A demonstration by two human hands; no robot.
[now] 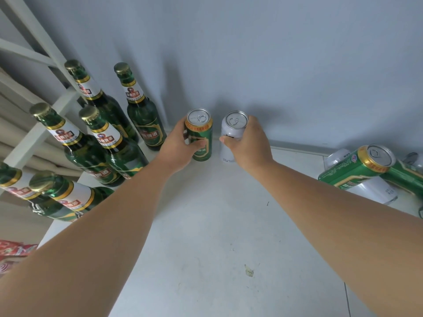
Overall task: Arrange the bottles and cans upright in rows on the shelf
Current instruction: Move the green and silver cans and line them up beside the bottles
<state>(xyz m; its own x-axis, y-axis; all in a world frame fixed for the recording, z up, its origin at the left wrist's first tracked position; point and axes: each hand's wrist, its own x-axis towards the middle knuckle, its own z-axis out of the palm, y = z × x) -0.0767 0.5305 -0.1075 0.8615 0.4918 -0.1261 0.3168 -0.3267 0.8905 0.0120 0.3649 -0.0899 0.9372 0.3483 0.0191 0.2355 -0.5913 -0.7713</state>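
Observation:
My left hand (177,145) grips a green can (201,133) that stands upright at the back of the white shelf (206,225), close to the wall. Beside it, my right hand (248,143) grips a white can (233,126), also upright. The two cans stand a small gap apart. Several green glass bottles (144,115) with gold caps stand upright in rows on the shelf's left side. A heap of green and white cans (357,170) lies on its side at the right.
A grey wall (251,65) closes off the back of the shelf. A white shelf frame (41,53) rises at the left. Red packaging (13,250) shows below the shelf's left edge. A small stain (249,271) marks the shelf front.

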